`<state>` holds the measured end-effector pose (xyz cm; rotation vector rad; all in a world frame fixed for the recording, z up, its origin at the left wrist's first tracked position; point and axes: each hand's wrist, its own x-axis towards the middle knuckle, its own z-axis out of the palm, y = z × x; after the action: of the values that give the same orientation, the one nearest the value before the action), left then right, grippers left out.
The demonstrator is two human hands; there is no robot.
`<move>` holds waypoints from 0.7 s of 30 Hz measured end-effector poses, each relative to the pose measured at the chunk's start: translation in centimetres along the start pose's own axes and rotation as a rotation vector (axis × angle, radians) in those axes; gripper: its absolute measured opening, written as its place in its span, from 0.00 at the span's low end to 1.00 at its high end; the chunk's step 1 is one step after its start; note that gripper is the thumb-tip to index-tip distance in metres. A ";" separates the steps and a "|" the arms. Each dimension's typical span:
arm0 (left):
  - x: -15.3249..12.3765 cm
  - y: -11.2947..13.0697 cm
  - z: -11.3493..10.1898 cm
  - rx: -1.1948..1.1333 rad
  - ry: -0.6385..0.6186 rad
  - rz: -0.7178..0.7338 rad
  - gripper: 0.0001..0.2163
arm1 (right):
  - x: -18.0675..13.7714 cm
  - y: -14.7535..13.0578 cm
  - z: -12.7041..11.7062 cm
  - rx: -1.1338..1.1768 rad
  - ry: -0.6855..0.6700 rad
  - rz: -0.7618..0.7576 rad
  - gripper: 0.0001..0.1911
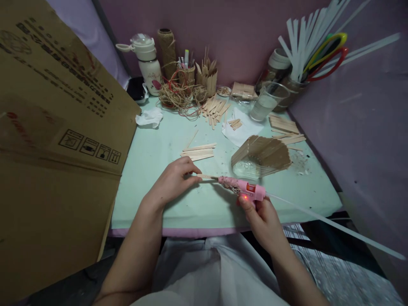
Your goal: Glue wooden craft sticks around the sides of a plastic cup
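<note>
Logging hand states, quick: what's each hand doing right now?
Left hand: closed, pinching one end of a wooden stick.
Right hand: closed, holding the pink glue gun by its handle.

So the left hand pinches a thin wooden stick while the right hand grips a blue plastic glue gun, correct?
No: in the head view, the plastic glue gun in the right hand is pink, not blue; the left hand does pinch the thin wooden stick.

Head camera, single view.
Looks from above the wearer's lap (188, 261), forward and down; tabletop (204, 212) at close range, back wall (242, 38) behind.
</note>
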<state>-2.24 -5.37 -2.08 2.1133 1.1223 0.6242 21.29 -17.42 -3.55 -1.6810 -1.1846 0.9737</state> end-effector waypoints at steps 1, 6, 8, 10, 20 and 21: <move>0.0 0.0 0.0 -0.001 -0.002 -0.003 0.02 | 0.0 0.1 0.0 -0.012 0.002 0.004 0.19; 0.0 0.0 0.0 0.002 0.003 0.000 0.03 | 0.0 0.1 -0.2 -0.074 0.014 0.012 0.22; 0.0 -0.1 0.0 0.003 0.006 0.004 0.03 | 0.1 0.2 -0.3 -0.086 0.007 0.004 0.22; 0.0 -0.2 0.0 0.005 0.009 0.007 0.03 | 0.1 0.3 -0.3 -0.089 0.011 -0.012 0.22; 0.1 -0.1 0.0 0.003 0.010 0.016 0.03 | 0.0 0.4 -1.1 -0.117 0.045 -0.015 0.25; 0.1 -0.1 0.0 0.002 0.012 0.016 0.03 | 0.1 0.4 -1.1 -0.115 0.039 -0.025 0.25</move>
<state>-2.24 -5.27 -2.20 2.1250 1.1133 0.6441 22.44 -17.65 -3.52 -1.7625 -1.2530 0.8679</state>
